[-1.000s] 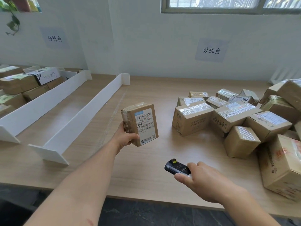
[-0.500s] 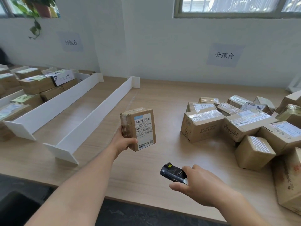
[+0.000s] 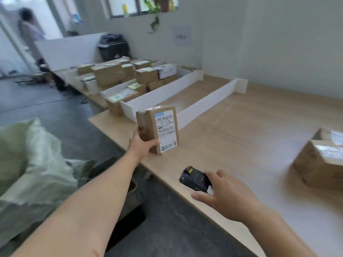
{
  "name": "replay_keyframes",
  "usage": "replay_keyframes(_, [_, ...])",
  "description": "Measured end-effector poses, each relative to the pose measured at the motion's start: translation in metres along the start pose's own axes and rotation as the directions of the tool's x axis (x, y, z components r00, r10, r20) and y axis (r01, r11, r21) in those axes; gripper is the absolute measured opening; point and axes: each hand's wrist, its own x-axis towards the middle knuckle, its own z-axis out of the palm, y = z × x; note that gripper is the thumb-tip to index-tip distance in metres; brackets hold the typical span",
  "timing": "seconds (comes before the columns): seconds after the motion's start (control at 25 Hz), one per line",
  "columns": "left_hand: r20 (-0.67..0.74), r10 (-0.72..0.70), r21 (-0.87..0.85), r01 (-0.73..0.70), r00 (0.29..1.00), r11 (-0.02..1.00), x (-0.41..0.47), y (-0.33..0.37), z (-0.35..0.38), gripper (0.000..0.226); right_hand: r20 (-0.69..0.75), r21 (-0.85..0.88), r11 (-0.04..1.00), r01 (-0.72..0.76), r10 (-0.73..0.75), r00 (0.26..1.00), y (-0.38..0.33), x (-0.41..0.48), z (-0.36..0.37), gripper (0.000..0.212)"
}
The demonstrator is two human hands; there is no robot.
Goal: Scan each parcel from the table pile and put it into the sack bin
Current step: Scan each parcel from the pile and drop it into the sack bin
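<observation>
one parcel [image 3: 157,129] held upright just above the front edge of the tabletop [image 3: 241,127], label toward the camera; left hand [image 3: 142,144] gripping its lower end, thumb across the front, fingers [image 3: 137,132] curled round the back. right hand [image 3: 229,198] clasping a black scanner [image 3: 194,179] further along that edge. pale sack [image 3: 37,164] off the edge, left.

My parcel [image 3: 148,134] is matt brown cardboard, with a white paper label [image 3: 166,130] and glossy clear tape [image 3: 147,110]. The scanner [image 3: 194,179] I hold is black plastic, faintly shiny. The table [image 3: 241,127] is smooth pale wood-grain; left of the table, the sack [image 3: 40,160] is crinkled woven cloth.
</observation>
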Motion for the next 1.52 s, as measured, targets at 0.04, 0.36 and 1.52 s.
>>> replay_keyframes(0.04, [-0.052,-0.001,0.005,0.001,0.999,1.0,-0.003,-0.001,-0.021,0.077,0.007,0.004,0.998,0.058,-0.058,0.998,-0.012,0.008,0.002,0.067])
replay_keyframes(0.36, [-0.481,0.008,0.005,-0.006,0.877,1.0,-0.026,-0.025,-0.192,0.071,0.097,-0.011,0.908,0.418,-0.415,0.905,-0.137,0.076,0.018,0.073])
replay_keyframes(1.52, [-0.764,-0.256,0.118,0.519,0.593,0.847,0.075,-0.177,-0.475,0.071,0.24,-0.147,0.807,0.572,-0.532,0.812,-0.417,0.249,0.065,0.086])
